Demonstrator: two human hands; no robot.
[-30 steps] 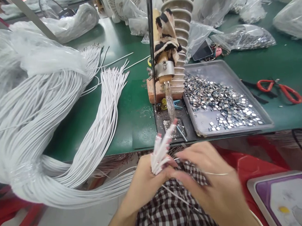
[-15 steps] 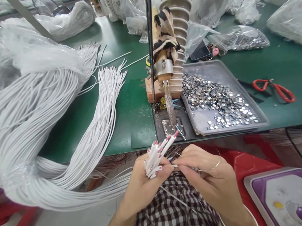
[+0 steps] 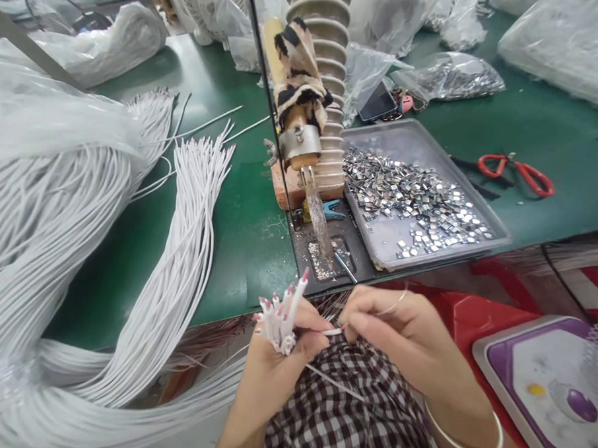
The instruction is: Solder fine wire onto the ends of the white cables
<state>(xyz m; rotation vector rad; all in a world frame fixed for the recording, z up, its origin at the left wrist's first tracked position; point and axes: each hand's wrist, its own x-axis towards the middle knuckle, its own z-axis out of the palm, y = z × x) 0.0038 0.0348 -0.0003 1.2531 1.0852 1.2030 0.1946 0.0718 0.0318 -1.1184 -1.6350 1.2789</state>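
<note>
My left hand [image 3: 277,375] is closed around a bundle of white cables [image 3: 277,322] whose ends are reddish. Between its thumb and index finger, one cable [image 3: 331,332] points out to the right. My right hand [image 3: 393,334] is pinched at that cable's red tip, with the fingertips partly hiding what lies between them. A thin pale strand [image 3: 397,303] curves over its fingers. Just beyond the hands, a soldering iron [image 3: 317,211] is clamped with its tip down over a black base [image 3: 327,265] strewn with silvery bits.
A grey tray [image 3: 496,240] of small metal pieces [image 3: 404,189] is right of the iron. Red-handled pliers [image 3: 533,179] lie beyond it. Long white cable bundles [image 3: 190,219] spread across the green table [image 3: 244,235] at left. A ribbed hose [image 3: 329,86] rises behind the iron.
The view has shifted, so the table things sit further left. My right fingers have drawn back slightly, and the single cable's red tip now shows between my hands. The left hand keeps the bundle.
</note>
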